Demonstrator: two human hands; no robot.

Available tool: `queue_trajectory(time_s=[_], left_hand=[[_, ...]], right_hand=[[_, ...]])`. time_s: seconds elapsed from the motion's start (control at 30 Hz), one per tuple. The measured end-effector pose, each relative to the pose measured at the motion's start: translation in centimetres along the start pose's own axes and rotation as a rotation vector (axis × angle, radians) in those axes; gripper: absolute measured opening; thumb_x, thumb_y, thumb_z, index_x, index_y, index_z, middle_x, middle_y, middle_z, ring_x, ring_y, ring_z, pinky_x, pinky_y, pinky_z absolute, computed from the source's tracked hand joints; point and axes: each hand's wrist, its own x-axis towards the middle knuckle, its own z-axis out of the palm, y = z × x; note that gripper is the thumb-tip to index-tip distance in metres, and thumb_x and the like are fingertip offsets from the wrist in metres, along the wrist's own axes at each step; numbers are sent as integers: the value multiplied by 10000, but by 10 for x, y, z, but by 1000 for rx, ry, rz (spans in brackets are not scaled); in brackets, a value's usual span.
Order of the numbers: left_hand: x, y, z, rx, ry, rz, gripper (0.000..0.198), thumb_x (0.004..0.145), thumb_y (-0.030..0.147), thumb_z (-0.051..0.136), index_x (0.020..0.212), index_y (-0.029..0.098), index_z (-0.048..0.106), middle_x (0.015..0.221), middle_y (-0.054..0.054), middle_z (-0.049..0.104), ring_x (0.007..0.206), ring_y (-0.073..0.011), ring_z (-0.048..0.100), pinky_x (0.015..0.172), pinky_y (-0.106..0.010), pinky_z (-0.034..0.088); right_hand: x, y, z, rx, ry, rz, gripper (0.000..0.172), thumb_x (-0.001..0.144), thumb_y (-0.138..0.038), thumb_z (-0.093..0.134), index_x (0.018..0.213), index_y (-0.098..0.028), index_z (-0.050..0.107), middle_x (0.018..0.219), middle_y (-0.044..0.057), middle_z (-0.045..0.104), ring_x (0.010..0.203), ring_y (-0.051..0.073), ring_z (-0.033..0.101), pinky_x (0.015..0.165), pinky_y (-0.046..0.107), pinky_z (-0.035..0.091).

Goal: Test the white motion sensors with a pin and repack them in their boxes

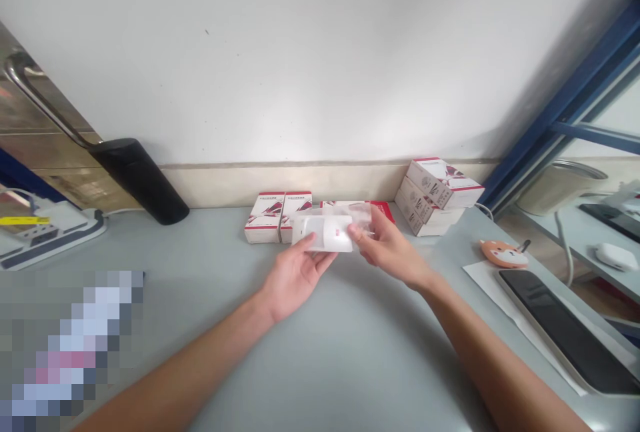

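Observation:
Above the table, my left hand (pixel 296 277) grips the left end of a small white plastic device (pixel 339 235), thumb on top and fingers beneath. The device has a flat part and a smoother raised part with a tiny red mark. At its right end, my right hand (pixel 386 245) is closed with the thumb pressed on it. A clear plastic bag (pixel 361 217) shows around the device near my right fingers; how far it covers the device I cannot tell. Just behind lies a red and white box (pixel 345 205), partly hidden by the device and my right hand.
Two red and white boxes (pixel 265 215) sit side by side near the wall. More boxes (pixel 440 185) are stacked back right. A black cylinder (pixel 143 179) leans at left, near a power strip (pixel 55 235). At right are a phone (pixel 560 325), paper (pixel 480 279) and an orange animal-faced item (pixel 503 253).

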Motion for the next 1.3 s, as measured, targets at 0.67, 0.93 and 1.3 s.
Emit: queue_trajectory(time_s=[0.67,0.93,1.3], left_hand=[[2,9,-20,1502,101,1352,598,825,333,887,1318,297,550,1336,-110,657,1228,-283,681,1024,-444,578],[-1,-2,-18,1760,-44,1204,337,984,297,700,1312,312,623,1411,-96,642,1061,-213,745,832,-324,616],[-16,-13,3,1148,180,646,295,966,461,703,1197,284,657,1162,-26,753,959,-163,721,753,-240,583]], right_hand=[[4,-2,-4,628,-28,74,344,879,-479,818,933,-201,622,777,-50,532,547,53,386,533,238,329],[26,17,-11,381,58,-21,479,869,-629,764,808,-197,567,720,-50,518,631,90,407,609,263,319],[2,20,-5,377,148,97,460,964,-607,665,787,-215,504,655,-64,414,619,102,358,601,277,273]])
